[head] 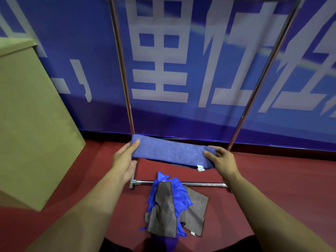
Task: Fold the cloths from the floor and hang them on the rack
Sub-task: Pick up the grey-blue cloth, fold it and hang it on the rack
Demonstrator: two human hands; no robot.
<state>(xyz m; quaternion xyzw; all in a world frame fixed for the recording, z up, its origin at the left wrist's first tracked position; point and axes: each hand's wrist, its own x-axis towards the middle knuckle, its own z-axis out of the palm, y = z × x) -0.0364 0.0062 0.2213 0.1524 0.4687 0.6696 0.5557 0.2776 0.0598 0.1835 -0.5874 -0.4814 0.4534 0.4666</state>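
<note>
A folded blue cloth is stretched level between my hands, above the floor and in front of the rack. My left hand pinches its left end, thumb on top. My right hand grips its right end, near a white tag. Below, on the red floor, lies a pile of cloths: brown ones over a bright blue one. The metal rack stands ahead, with two upright poles and a base bar on the floor. Its top bar is barely in view at the frame's upper edge.
A large cardboard box stands at the left, close to the rack's left pole. A blue banner wall with white characters runs behind the rack. Red carpet covers the floor to the right.
</note>
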